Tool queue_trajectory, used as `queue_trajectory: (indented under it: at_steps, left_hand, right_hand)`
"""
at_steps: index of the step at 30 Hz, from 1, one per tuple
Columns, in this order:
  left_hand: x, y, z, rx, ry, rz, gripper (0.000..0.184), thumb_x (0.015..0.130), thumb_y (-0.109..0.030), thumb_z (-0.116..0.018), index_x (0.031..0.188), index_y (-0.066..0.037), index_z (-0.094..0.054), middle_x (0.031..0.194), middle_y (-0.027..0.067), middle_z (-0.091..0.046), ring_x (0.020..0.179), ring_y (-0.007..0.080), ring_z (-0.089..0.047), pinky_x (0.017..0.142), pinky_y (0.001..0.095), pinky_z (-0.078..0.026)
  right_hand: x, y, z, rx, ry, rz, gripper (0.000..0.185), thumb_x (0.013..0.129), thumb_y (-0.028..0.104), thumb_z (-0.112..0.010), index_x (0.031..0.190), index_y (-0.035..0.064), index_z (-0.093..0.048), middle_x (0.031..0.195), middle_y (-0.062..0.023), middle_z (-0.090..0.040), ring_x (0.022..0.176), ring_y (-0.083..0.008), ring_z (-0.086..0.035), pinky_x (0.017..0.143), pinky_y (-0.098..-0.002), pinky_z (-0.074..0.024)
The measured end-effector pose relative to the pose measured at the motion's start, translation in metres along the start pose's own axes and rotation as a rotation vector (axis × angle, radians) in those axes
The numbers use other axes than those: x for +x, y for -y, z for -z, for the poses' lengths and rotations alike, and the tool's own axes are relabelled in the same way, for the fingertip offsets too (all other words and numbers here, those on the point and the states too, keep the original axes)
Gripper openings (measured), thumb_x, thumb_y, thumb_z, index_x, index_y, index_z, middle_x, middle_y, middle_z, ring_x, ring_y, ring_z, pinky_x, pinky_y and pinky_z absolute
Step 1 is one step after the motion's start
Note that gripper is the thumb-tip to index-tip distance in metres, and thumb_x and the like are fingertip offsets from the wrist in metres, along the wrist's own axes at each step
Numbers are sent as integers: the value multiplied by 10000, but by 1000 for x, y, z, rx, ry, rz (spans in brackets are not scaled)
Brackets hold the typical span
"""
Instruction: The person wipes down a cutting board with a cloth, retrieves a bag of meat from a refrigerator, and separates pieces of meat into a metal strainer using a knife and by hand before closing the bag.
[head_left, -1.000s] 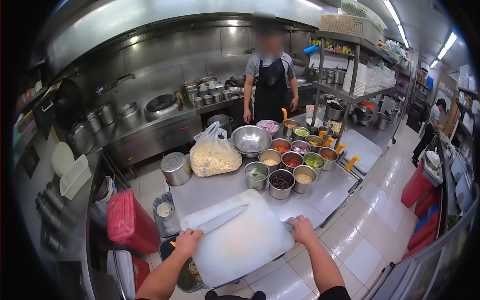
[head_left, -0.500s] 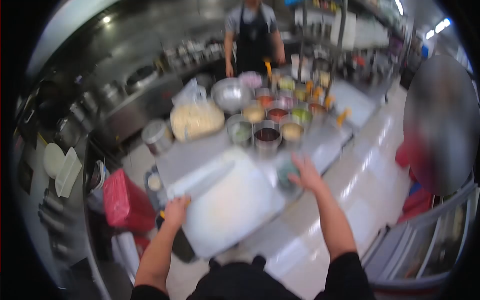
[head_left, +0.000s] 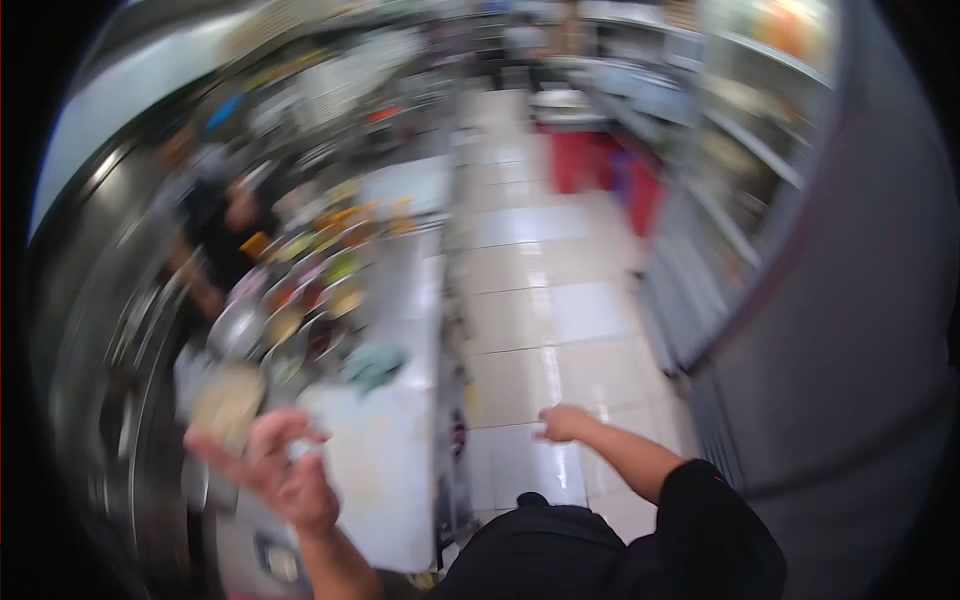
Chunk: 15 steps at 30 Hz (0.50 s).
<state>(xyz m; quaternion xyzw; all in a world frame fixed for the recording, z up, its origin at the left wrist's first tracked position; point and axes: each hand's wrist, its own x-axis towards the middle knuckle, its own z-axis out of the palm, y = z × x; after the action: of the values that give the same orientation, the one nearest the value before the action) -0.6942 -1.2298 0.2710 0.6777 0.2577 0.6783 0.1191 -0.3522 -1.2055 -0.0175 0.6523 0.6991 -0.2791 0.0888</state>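
Note:
My left hand (head_left: pixel 275 465) is raised over the left side of the white cutting board (head_left: pixel 375 490), its fingers spread and nothing visible in them. My right hand (head_left: pixel 567 424) hangs over the tiled floor, right of the counter. It is small and blurred, so I cannot see whether its fingers are closed. A crumpled green cloth (head_left: pixel 374 366) lies at the board's far end, apart from both hands. Beyond my left hand sits a blurred bag of pale food (head_left: pixel 228 402). No knife can be made out.
Metal tubs of sauces and chopped ingredients (head_left: pixel 318 300) crowd the counter, beside a steel bowl (head_left: pixel 238 328). A person in a dark apron (head_left: pixel 225 235) stands behind them. A tiled aisle (head_left: pixel 515 300) runs ahead, with red bins (head_left: pixel 580 160) and a tall glass-front fridge (head_left: pixel 750 170) on the right.
My view has swung right toward the aisle. My left hand has left the yellow-handled knife and opened. My right hand has come away from the green cloth, which now lies on the counter.

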Motion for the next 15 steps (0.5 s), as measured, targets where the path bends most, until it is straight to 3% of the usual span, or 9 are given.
queue_trajectory:
  at_steps: [1,2,4,6,8,11,12,14,15]
  left_hand:
    - [-5,1,-9,-133,39,-56,932,918,-182,-557,1532,-71,134,995,173,-588,721,178,-523,711,315,-476]
    - [-15,2,-23,-255,134,-126,810,916,-184,-549,1556,-66,-66,974,153,-588,734,182,-527,723,318,-473]
    - [-64,14,-47,-325,543,187,715,895,-232,-626,1501,-30,-305,910,97,-587,734,181,-538,710,322,-478]
    - [-119,7,-86,-253,985,554,647,846,-270,-714,1377,19,-483,843,80,-616,725,201,-585,697,346,-498]
    - [-194,39,-94,182,1483,49,601,811,-258,-753,1294,35,-548,877,121,-671,739,248,-645,706,370,-523]
    - [-293,48,-72,33,1609,294,484,816,-211,-723,1221,29,-608,840,200,-701,795,274,-697,730,376,-542]
    - [-315,54,-56,52,1671,404,481,814,-218,-727,1210,29,-613,837,201,-706,812,287,-705,743,383,-546]
    - [-343,70,-26,-15,1828,150,494,828,-357,-738,1125,10,-594,900,152,-684,884,234,-649,812,406,-513]
    - [-352,69,-22,2,1868,130,504,831,-364,-733,1140,8,-589,909,158,-684,889,239,-650,815,405,-512]
  right_hand:
    - [-16,-30,-69,-2,105,-70,611,865,560,-598,1198,50,-635,1111,-182,-677,1047,-357,-634,902,-484,-498]
    - [-70,-36,-104,67,165,-162,560,853,525,-634,1091,21,-685,1061,-176,-694,1021,-363,-642,863,-480,-516]
    - [-159,-67,-207,402,277,-379,491,825,466,-682,996,7,-715,994,-155,-716,920,-296,-689,788,-434,-544]
    - [-279,-67,-278,863,174,-855,492,816,468,-685,1035,27,-710,944,-132,-723,873,-242,-697,714,-426,-552]
    - [-399,-70,-345,1194,-79,-1180,511,811,474,-687,1067,32,-694,890,-111,-720,820,-221,-695,647,-434,-549]
    - [-559,-62,-410,1533,-486,-1640,512,881,419,-674,1166,-2,-616,855,-128,-709,768,-237,-686,590,-438,-553]
    - [-604,-65,-442,1572,-655,-1650,508,884,417,-679,1126,-26,-625,856,-124,-704,727,-262,-671,532,-441,-547]
    - [-681,-61,-439,1503,-917,-1891,502,883,445,-679,1029,-35,-656,788,-111,-665,623,-259,-608,464,-394,-508]
    - [-713,-45,-410,1485,-1121,-1921,503,882,455,-677,1010,-31,-659,768,-111,-652,608,-246,-596,456,-380,-496]
